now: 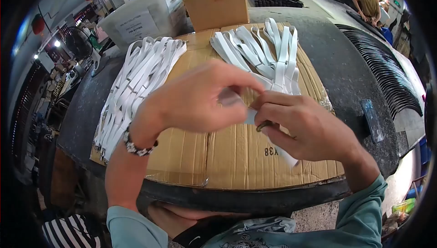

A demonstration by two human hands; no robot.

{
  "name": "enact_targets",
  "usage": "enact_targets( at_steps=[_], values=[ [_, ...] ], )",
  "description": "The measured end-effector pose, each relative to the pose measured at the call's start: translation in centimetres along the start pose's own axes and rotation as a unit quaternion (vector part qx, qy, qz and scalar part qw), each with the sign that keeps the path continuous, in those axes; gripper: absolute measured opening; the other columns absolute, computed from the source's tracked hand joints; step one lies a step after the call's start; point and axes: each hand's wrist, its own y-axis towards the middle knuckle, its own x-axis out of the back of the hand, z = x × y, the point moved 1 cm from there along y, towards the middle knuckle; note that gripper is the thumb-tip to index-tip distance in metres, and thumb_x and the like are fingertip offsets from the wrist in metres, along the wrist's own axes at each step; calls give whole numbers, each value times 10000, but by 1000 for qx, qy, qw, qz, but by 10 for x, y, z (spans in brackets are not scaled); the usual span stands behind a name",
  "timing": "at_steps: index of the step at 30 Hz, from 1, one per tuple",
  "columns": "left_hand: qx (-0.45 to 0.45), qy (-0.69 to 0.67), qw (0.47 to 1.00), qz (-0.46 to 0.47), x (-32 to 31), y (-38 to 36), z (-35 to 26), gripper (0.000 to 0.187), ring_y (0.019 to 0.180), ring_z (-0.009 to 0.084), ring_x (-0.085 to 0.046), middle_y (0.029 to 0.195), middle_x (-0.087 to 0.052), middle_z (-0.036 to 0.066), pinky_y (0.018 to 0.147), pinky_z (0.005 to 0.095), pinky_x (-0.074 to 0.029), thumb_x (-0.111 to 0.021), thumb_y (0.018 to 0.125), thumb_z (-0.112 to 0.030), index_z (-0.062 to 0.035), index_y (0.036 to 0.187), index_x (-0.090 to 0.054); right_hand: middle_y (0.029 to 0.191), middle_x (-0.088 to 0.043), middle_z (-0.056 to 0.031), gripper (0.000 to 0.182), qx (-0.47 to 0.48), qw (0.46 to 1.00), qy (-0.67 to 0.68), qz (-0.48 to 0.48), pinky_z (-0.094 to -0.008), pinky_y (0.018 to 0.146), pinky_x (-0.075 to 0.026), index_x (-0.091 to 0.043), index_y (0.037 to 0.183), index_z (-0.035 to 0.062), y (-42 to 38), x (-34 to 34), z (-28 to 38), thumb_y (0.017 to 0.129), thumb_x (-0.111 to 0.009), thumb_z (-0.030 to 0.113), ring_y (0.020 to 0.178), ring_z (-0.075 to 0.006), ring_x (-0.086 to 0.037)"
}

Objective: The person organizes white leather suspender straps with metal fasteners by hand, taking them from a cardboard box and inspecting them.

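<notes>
A white flat strap (288,158) hangs from my right hand (307,127), whose fingers are closed on it. A small brass-coloured metal piece (264,126) shows between the right thumb and fingers. Against those fingertips, my left hand (200,97) curls its thumb and index finger around a pale section of the strap; motion blurs it. Left of my hands lies a thick pile of white straps (141,72), with small metal clips along its lower end. Beyond my right hand, a second group of looped white straps (255,50) is spread out.
Cardboard sheet (182,161) covers the dark table (318,34). A translucent bin (145,18) and a cardboard box (217,6) stand behind the straps. A phone (372,120) lies at right, near rows of black strips (382,66). Another person (368,4) works at far right.
</notes>
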Motion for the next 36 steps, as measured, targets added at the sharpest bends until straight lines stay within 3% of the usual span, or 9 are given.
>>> enact_targets(
  at_steps=[2,6,15,25,30,32,36],
  values=[
    [-6,59,998,-26,-9,-16,-4,300,763,271,-613,791,-648,82,764,388,-452,-752,777,-18,-41,1075,-730,995,-642,-161,124,28,999,-23,-2,-450,813,-525,-635,967,-23,1,0,-1,851,-659,12,920,-386,-655],
    [42,72,996,-28,-57,-52,11,260,754,277,-601,783,-642,81,749,378,-443,-828,825,-181,-44,1023,-731,1004,-639,-143,138,51,997,-50,-12,-454,834,-506,-642,993,-5,-7,-25,-9,865,-674,37,944,-357,-646],
    [6,82,995,51,-114,-66,43,135,762,234,-556,776,-502,42,725,375,-425,-794,835,-173,-89,903,-712,1079,-657,-117,173,-59,997,53,10,-435,853,-510,-649,1022,25,-47,-87,-35,866,-721,45,995,-337,-654],
    [-21,-65,995,73,-129,-60,79,300,692,202,-515,743,-484,5,681,355,-367,-825,767,-143,-132,1062,-773,891,-690,-128,194,-130,976,169,33,-416,646,-533,-680,1019,22,-49,-84,-58,837,-750,18,753,-345,-674],
    [-11,-62,997,54,-131,-68,78,377,697,189,-532,786,-532,-3,651,351,-359,-843,696,-138,-132,1069,-784,781,-701,-113,166,-253,948,190,25,-356,568,-519,-703,984,22,-50,-75,-57,829,-754,-1,631,-276,-687],
    [-2,-65,996,58,-130,-69,76,398,695,189,-537,806,-552,-2,646,350,-359,-849,678,-135,-129,1072,-786,889,-757,-158,171,-301,931,203,44,-286,685,-630,-714,949,-87,-44,-68,-55,794,-681,-153,761,-222,-782],
    [0,-92,994,51,-132,-70,76,413,687,192,-540,809,-563,2,641,351,-360,-853,661,-120,-115,1068,-784,873,-748,-163,208,-258,953,159,3,-282,607,-588,-714,959,-58,-41,-68,-55,768,-699,-140,719,-201,-754]
  ],
)
